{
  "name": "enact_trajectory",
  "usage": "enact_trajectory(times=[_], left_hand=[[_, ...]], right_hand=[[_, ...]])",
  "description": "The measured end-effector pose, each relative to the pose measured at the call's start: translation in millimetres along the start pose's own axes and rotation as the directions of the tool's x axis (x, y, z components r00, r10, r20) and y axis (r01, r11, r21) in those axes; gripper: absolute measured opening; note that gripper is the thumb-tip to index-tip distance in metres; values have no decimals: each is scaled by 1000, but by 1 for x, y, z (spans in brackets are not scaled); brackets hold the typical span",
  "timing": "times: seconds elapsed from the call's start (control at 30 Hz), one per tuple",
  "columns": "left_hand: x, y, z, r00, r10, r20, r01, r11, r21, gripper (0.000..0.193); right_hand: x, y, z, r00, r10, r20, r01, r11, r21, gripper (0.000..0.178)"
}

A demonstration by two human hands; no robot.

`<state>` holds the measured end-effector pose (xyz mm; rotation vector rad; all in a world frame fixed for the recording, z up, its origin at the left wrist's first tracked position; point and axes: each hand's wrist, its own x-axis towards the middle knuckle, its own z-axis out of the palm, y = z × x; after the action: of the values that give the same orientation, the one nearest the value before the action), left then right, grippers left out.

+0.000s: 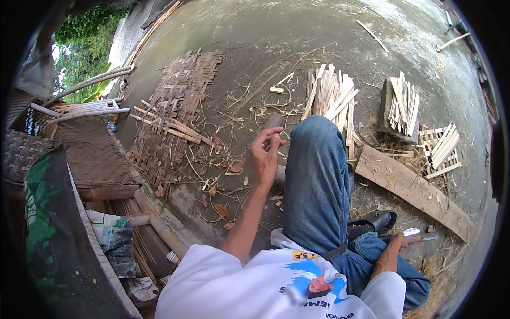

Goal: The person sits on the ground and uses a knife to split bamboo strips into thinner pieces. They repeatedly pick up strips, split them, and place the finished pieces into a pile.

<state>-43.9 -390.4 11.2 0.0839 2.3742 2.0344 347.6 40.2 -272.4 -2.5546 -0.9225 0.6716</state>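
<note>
My left hand [264, 154] is raised left of my bent knee, its thumb and fingers pinched together. A tiny pale tip shows at the fingertips, too small to name. Low at the right, beside my folded leg, my right hand [394, 247] is closed round the handle of a knife [428, 236], whose greyish blade points right. Beyond my knee lies a pile of pale split bamboo strips [332, 95]. Part of a round bamboo pole [279, 174] shows between my left forearm and the knee.
More strips [405, 103] rest on a stone block [390, 127], with another bundle [445, 149] nearby. A wooden plank [414, 191] slants across the right. At the left are a woven bamboo mat [178, 90] and a bamboo bench [101, 165]. Shavings and dry leaves [221, 210] litter the floor.
</note>
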Motion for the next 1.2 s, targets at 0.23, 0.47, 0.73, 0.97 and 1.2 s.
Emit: enact_trajectory(times=[0.23, 0.47, 0.73, 0.97, 1.2], left_hand=[[-59, -156, -82, 858, -502, 105, 490, 863, 122, 22], [-103, -177, -81, 869, -473, 147, 362, 809, 463, 25], [-121, -170, -66, 723, -554, 413, 114, 685, 720, 26], [-126, -189, -63, 760, -475, 442, 92, 753, 651, 25], [-154, -202, -84, 656, -581, 482, 121, 711, 692, 29]], right_hand=[[0, -2, -3, 1000, -3, 3, 4, 1000, -15, 75], [15, -4, 0, 1000, -23, -8, 23, 1000, -10, 76], [20, -13, 7, 1000, -12, -3, 12, 1000, -12, 78], [6, -15, 18, 1000, -2, 4, 2, 1000, -18, 80], [-6, -12, 32, 1000, -8, 20, 9, 997, -79, 81]])
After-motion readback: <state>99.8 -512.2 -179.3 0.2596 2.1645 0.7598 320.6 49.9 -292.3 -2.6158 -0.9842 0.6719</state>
